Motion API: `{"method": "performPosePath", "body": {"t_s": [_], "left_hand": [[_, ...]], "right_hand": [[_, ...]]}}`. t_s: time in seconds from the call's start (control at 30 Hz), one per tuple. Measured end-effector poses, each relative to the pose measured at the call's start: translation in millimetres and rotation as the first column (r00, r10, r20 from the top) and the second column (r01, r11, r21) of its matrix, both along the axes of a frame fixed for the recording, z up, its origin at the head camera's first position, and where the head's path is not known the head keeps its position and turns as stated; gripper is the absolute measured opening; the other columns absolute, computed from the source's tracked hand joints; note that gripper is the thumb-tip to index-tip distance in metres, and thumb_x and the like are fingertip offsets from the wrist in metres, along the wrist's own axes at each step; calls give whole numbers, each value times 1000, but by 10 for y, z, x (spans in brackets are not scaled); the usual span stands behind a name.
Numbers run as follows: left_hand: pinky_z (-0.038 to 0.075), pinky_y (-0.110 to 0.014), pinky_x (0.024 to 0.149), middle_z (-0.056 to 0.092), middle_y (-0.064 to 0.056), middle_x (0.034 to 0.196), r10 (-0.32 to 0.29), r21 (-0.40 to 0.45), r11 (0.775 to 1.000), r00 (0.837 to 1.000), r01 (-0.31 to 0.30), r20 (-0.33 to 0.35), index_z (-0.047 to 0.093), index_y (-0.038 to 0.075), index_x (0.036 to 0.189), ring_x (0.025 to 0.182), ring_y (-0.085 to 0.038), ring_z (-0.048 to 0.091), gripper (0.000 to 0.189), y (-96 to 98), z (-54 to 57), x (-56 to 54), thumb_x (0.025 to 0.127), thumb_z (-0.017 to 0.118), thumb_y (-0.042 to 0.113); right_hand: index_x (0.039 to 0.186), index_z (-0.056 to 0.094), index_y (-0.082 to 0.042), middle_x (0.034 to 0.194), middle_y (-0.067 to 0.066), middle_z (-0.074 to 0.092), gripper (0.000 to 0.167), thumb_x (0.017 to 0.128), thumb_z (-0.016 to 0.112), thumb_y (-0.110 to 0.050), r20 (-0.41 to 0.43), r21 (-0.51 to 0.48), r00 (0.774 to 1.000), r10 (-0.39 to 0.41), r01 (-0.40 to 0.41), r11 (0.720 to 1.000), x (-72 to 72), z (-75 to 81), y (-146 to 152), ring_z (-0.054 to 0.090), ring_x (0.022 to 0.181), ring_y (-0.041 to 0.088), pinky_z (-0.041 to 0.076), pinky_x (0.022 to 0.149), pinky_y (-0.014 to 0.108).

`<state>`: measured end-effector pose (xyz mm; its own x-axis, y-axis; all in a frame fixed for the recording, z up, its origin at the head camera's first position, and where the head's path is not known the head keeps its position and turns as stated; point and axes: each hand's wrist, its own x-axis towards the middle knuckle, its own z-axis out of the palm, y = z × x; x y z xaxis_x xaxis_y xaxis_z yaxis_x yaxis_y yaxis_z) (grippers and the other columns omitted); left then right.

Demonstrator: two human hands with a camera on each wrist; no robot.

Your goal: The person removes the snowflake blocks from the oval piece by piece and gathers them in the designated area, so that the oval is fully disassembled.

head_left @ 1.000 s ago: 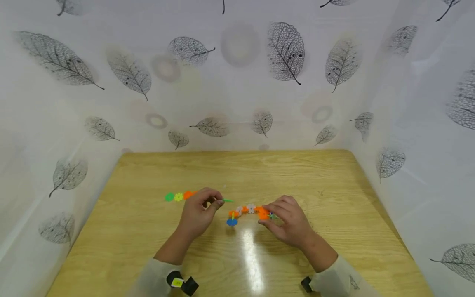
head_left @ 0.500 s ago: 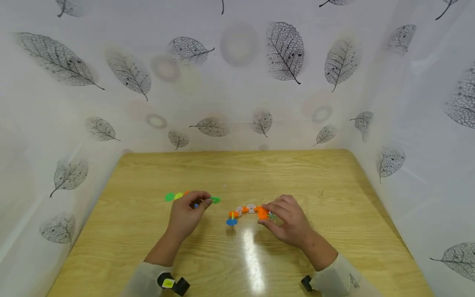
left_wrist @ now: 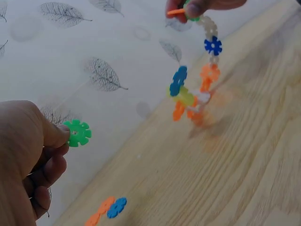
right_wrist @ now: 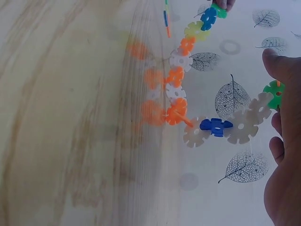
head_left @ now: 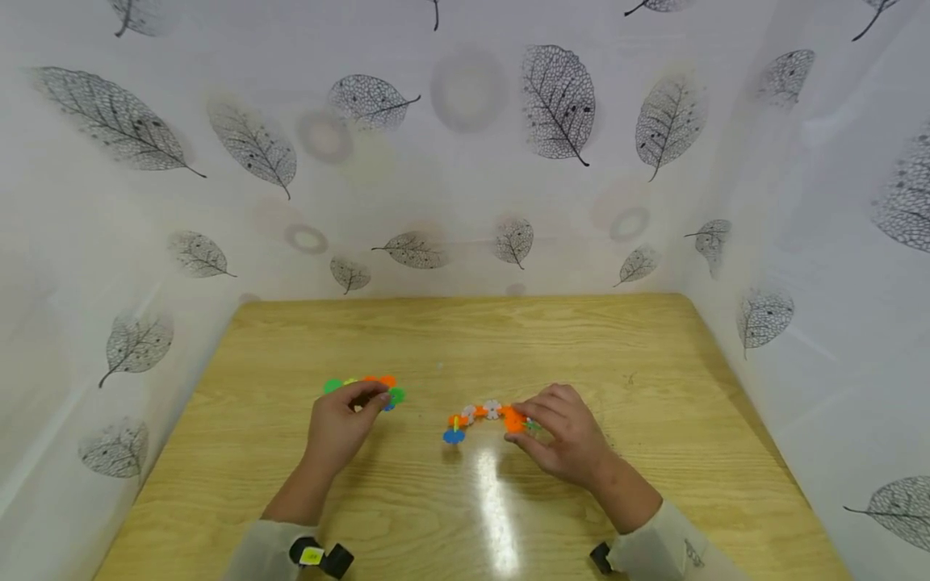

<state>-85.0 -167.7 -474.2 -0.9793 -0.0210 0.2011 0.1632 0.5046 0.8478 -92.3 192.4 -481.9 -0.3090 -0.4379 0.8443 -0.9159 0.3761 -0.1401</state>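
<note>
My left hand (head_left: 341,432) pinches a green notched plastic disc (left_wrist: 79,133) between thumb and forefinger, above the table's left part. It is apart from the chain. My right hand (head_left: 567,436) grips one end of a curved chain of interlocking discs (head_left: 492,410), at a green disc (right_wrist: 273,92) with an orange one beside it. From there the chain runs through whitish, dark blue (right_wrist: 216,127), orange and white discs to a yellow one (right_wrist: 196,32) and a blue disc (left_wrist: 178,81) at the far end. The right fingers partly hide the held end in the head view.
Loose discs lie in a row on the wooden table (head_left: 465,339), partly behind the left hand: a green one (head_left: 333,386), a yellow one, orange ones (head_left: 387,380) and a blue one (left_wrist: 117,207). A leaf-patterned white curtain (head_left: 465,177) surrounds the table's back and sides.
My left hand has moved left, away from the chain and toward the loose discs, with the green disc pinched throughout. The right hand and chain have stayed nearly still.
</note>
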Motion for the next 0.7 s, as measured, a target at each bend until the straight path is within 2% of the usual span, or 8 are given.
{"method": "performPosePath", "body": {"t_s": [0.13, 0.27, 0.5, 0.7], "left_hand": [[55, -27, 75, 77, 4, 97, 50, -44, 998, 998, -48, 37, 81, 15, 104, 90, -15, 68, 13, -86, -34, -1, 95, 79, 24], [56, -27, 77, 77, 0, 100, 80, -63, 995, 993, -75, 88, 81, 12, 106, 93, -17, 69, 15, -160, -76, -8, 96, 78, 23], [55, -26, 74, 76, -4, 99, 112, -99, 990, 981, -98, 159, 80, 8, 109, 90, -20, 68, 18, -266, -130, -39, 97, 75, 21], [54, -28, 74, 76, -5, 98, 123, -129, 986, 978, -102, 171, 79, 7, 108, 89, -21, 67, 19, -337, -189, -77, 97, 75, 20]], "right_hand": [[105, 78, -1, 93, 4, 77, 35, 91, 82, -33, -2, -1, 1000, -2, 2, 1000, 6, -1, 5, 66, 78, 20, 48, 75, 40], [105, 78, 0, 93, 4, 77, 36, 91, 83, -33, 0, 4, 1000, 3, -3, 1000, 4, -3, 4, 66, 78, 20, 48, 75, 39], [104, 78, 0, 94, 5, 77, 36, 88, 85, -31, 0, 17, 1000, 4, -4, 1000, -2, 2, 3, 66, 79, 20, 48, 76, 38], [105, 78, 0, 93, 5, 77, 36, 89, 84, -33, -2, 17, 1000, -2, 2, 1000, 3, 11, -5, 66, 78, 20, 47, 75, 38]]}}
